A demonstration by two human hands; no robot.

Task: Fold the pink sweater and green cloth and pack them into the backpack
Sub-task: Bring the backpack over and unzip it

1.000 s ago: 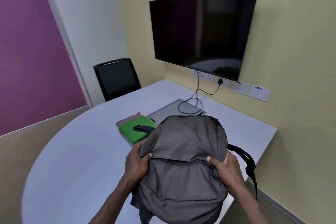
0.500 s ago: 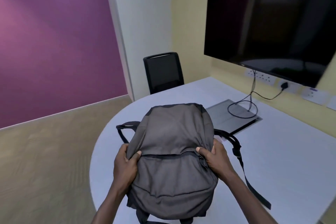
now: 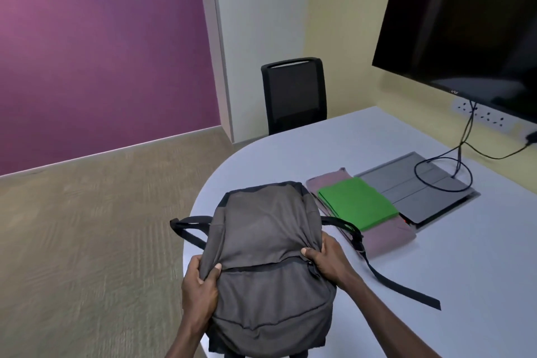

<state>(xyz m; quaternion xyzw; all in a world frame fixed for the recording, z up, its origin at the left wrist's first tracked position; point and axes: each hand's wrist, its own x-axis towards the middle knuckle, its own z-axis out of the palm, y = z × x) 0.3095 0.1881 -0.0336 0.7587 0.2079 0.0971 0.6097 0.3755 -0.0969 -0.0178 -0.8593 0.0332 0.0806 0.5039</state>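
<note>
Resting surface: pale rounded surface carries everything.
Backpack: grey backpack lies near its edge, zip closed.
Sweater: folded pink sweater just right of the backpack.
Cloth: folded green cloth lies atop the sweater.
Left hand: grip pinches backpack fabric.
Right hand: grip pinches backpack fabric.

One backpack, one pink sweater, one green cloth, one chair, one screen

My single head camera looks forward and down, close over the pale grey rounded table at lower right.
</note>
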